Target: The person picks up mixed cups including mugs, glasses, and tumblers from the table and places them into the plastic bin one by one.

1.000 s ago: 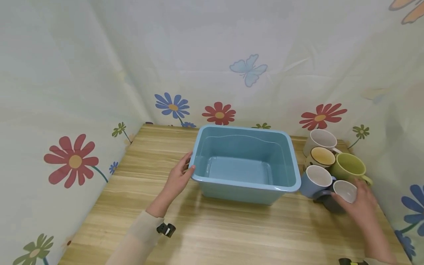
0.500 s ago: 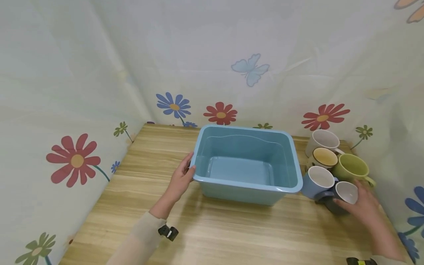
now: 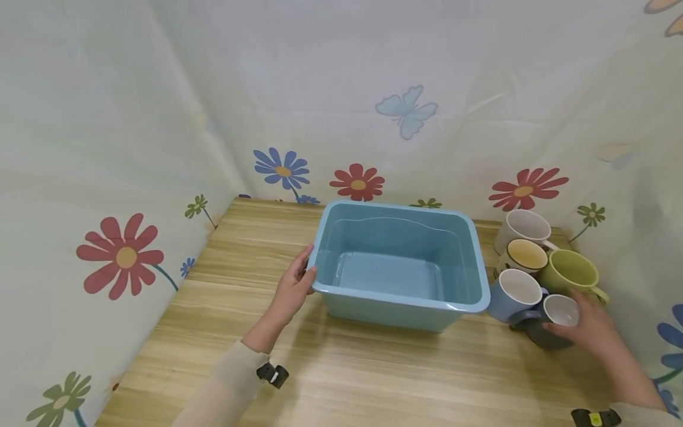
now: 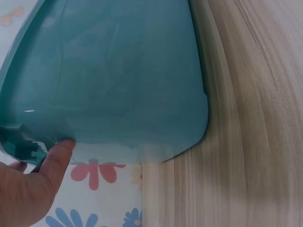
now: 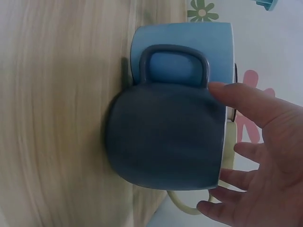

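Note:
A light-blue plastic tub [image 3: 395,308] stands mid-table, nothing inside it. My left hand [image 3: 292,290] grips its left end; in the left wrist view the thumb [image 4: 59,158] presses the outer wall by the rim, other fingers mostly hidden. At the right, a dark grey mug [image 5: 165,137] with a pale inside stands upright. My right hand [image 3: 589,326] is spread at its mouth, thumb [image 5: 241,99] at the rim near the handle, the other fingers loosely bent across the opening side. Close beside it stands a blue mug [image 3: 507,302], with a green mug [image 3: 565,279] behind.
A cream mug with a dark rim [image 3: 525,256] and a white mug [image 3: 523,228] stand behind the blue one, tightly grouped. Flower-printed cloth [image 3: 299,71] rises along the back and sides of the wooden table [image 3: 363,379].
The view has shifted slightly, so everything sits a little further right. My right thumb has drawn back a little off the dark mug's handle. The left hand keeps its grip on the tub.

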Tool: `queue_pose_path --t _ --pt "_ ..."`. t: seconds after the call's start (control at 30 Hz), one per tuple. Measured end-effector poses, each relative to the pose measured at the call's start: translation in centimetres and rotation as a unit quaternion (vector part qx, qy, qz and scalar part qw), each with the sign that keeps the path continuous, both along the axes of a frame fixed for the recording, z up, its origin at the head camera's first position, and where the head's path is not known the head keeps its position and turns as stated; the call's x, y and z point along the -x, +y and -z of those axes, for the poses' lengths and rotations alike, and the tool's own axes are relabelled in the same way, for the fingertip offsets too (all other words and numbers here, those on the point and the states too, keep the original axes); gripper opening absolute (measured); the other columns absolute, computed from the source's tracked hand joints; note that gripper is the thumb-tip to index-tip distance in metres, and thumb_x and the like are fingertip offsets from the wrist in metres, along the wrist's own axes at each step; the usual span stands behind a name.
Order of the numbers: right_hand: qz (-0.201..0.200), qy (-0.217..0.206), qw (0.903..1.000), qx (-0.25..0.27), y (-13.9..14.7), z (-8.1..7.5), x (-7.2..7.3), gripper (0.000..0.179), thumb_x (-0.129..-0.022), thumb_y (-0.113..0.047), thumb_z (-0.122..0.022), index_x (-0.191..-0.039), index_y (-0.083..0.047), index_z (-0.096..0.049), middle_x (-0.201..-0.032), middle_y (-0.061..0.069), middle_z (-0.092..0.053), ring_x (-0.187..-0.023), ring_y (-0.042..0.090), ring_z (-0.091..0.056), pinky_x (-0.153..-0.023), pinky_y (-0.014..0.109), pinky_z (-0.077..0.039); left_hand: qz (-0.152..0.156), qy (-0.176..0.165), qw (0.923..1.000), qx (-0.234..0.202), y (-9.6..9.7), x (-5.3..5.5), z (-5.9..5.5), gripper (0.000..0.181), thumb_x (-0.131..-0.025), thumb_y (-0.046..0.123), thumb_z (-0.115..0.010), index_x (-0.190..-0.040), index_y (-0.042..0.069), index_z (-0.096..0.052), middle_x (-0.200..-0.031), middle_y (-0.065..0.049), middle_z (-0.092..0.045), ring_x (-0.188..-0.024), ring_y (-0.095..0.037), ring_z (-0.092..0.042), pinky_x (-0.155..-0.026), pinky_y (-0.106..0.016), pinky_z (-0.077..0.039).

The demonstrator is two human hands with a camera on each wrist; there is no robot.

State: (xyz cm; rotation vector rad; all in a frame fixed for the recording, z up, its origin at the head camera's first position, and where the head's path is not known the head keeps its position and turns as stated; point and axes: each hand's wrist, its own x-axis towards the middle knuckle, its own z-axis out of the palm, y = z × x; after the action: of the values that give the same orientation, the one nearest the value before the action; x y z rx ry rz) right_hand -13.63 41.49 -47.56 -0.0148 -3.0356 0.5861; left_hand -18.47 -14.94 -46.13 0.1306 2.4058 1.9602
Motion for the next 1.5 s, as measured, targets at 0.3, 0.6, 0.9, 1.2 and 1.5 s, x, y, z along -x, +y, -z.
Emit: queue_pose_path --t 0.3,0.6,0.9,1.2,1.5 --pt "-0.03 -0.042 0.9986 -0.008 1.0 -0.4 0.9 0.098 -0.073 -0.027 -0.085 -0.137 0.025 -0.032 -0.131 0.055 -0.036 -0.117 0.068 -0.039 -0.095 0.077 -0.036 -0.009 0.007 0.9999 0.003 0.1 -0.1 0.2 0.056 -0.106 0.01 -0.045 -0.16 0.006 -0.032 -0.159 -0.026 -0.043 -0.126 -0.041 -0.059 -0.075 -0.017 -0.054" --pt "-0.057 -0.067 0.9957 -0.03 1.2 -0.8 1.6 0.096 -0.071 -0.026 -0.087 -0.134 0.025 -0.036 -0.129 0.057 -0.04 -0.114 0.071 -0.042 -0.094 0.078 -0.038 -0.01 0.0 0.9999 -0.004 0.1 -0.1 0.1 0.056 -0.106 0.01 -0.045 -0.16 0.007 -0.032 -0.16 -0.023 -0.042 -0.13 -0.041 -0.057 -0.077 -0.016 -0.053" --pt "-0.098 -0.04 0.9935 -0.042 1.3 -0.5 2.0 0.085 -0.065 -0.02 -0.089 -0.123 0.026 -0.047 -0.111 0.051 -0.055 -0.101 0.066 -0.053 -0.084 0.07 -0.046 -0.007 0.006 1.0 0.002 0.1 -0.1 0.2 0.056 -0.106 0.011 -0.045 -0.16 0.006 -0.032 -0.16 -0.024 -0.042 -0.13 -0.041 -0.056 -0.079 -0.018 -0.054" --pt "-0.104 -0.039 0.9933 -0.033 1.7 -0.4 2.4 0.079 -0.063 -0.018 -0.089 -0.119 0.023 -0.05 -0.095 0.041 -0.061 -0.088 0.05 -0.058 -0.071 0.047 -0.047 -0.006 0.002 1.0 0.003 0.0 0.1 0.3 0.056 -0.106 0.011 -0.045 -0.161 0.007 -0.031 -0.161 -0.023 -0.042 -0.133 -0.042 -0.055 -0.083 -0.021 -0.056" --pt "-0.098 -0.06 0.9931 -0.021 1.8 -0.8 2.4 0.079 -0.064 -0.019 -0.089 -0.12 0.023 -0.051 -0.093 0.039 -0.062 -0.087 0.048 -0.06 -0.07 0.044 -0.047 -0.005 0.001 1.0 0.004 0.1 0.1 0.3 0.056 -0.106 0.012 -0.045 -0.16 0.007 -0.031 -0.16 -0.023 -0.042 -0.133 -0.043 -0.055 -0.083 -0.022 -0.056"
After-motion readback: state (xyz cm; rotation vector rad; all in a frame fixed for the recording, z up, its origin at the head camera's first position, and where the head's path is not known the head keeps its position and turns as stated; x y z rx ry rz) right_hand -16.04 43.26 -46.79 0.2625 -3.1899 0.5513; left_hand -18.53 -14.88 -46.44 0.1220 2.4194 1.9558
